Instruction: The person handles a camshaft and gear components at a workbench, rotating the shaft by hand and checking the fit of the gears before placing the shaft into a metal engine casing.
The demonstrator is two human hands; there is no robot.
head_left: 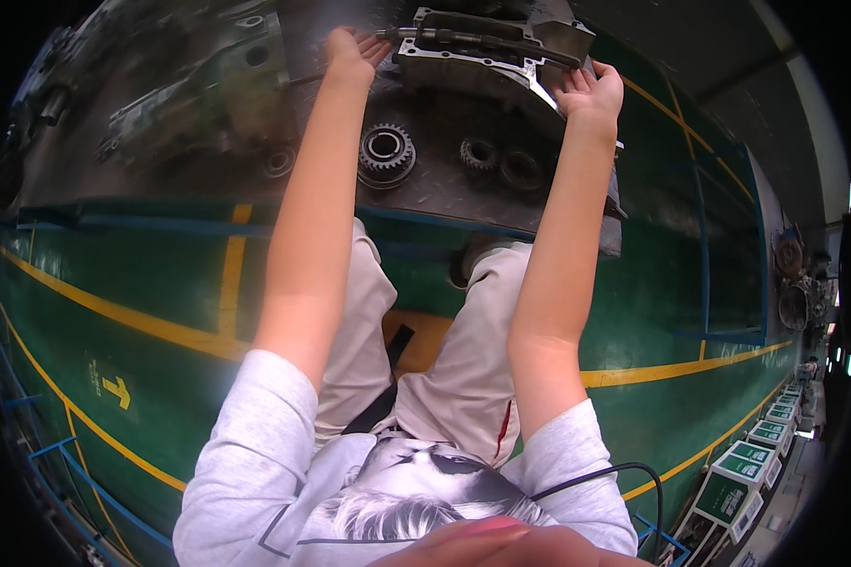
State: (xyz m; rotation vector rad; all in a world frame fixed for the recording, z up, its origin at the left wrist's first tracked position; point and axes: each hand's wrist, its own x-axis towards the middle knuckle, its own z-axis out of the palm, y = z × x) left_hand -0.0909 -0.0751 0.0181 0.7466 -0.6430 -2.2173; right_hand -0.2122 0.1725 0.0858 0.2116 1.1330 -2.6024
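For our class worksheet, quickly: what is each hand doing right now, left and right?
Left hand: closed on the end of the dark metal shaft.
Right hand: fingers curled on the edge of the grey cast-metal housing.

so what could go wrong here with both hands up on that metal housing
1. The left hand holds the end of a dark rod lying across the grey metal housing; if the rod slips, fingers could get pinched against the rim.
2. The right hand rests on the housing's edge near a corner, which might cut or scrape if the housing shifts.
3. Loose gears sit on the plate just below the housing; a knock could send them rolling off.
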